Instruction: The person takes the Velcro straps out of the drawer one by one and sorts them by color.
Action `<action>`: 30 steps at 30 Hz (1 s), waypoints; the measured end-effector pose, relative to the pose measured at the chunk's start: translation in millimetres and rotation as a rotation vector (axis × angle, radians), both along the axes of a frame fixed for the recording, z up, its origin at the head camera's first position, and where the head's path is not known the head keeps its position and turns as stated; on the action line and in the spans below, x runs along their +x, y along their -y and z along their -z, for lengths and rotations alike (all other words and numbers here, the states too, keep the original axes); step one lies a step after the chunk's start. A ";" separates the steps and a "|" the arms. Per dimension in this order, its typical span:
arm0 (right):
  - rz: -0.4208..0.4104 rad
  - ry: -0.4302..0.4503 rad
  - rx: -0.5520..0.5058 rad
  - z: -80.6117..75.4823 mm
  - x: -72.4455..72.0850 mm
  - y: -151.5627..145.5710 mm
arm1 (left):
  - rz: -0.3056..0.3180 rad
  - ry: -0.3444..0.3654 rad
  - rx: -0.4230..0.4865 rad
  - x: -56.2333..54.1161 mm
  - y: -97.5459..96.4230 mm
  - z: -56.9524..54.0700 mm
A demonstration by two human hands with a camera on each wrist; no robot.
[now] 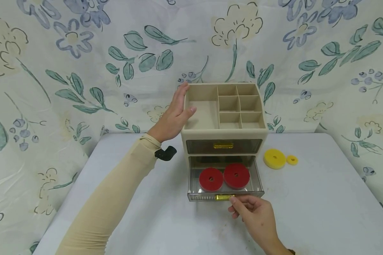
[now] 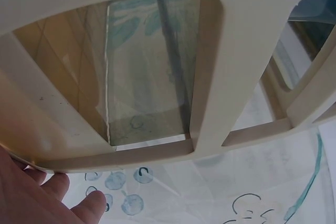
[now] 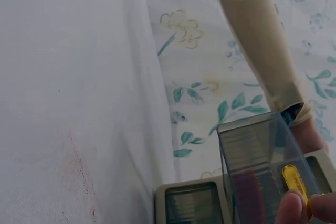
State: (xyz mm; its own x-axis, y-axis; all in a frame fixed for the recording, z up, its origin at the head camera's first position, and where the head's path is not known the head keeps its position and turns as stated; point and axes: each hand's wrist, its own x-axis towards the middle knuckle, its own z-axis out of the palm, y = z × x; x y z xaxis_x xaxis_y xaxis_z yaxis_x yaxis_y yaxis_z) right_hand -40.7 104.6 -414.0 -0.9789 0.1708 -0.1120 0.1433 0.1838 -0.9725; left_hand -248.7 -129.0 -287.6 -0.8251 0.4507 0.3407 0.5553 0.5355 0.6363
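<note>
A cream desktop drawer organizer (image 1: pixel 223 131) stands on the table, its lower clear drawer (image 1: pixel 194 184) pulled out. Two red discs (image 1: pixel 211 179) with centre holes lie side by side in that drawer. My left hand (image 1: pixel 172 118) rests against the organizer's upper left side, thumb over the rim; in the left wrist view its fingers (image 2: pixel 58 184) reach along the edge. At the drawer front, my right hand (image 1: pixel 258 216) pinches the right end of the gold-yellow handle (image 1: pixel 222 197), also visible in the right wrist view.
Right of the organizer lie a large yellow disc (image 1: pixel 274 158) and a small yellow ring (image 1: pixel 292 160). The upper drawer (image 1: pixel 199 146) is closed. Divided compartments (image 1: pixel 228 103) form the organizer's top. A floral cloth (image 1: pixel 140 88) hangs behind the white table (image 1: pixel 319 198).
</note>
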 end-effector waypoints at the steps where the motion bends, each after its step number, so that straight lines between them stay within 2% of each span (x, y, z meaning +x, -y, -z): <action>1: -0.001 -0.004 0.000 0.2 0.0 0.3 | -0.001 -0.001 0.001 0.2 0.1 -0.3; 19: -0.003 -0.044 0.000 2.7 1.1 1.7 | 0.009 -0.001 0.022 -0.8 1.6 1.0; 30: 0.043 -0.209 0.101 7.8 4.9 -5.1 | 0.012 -0.004 0.023 -1.0 0.2 1.0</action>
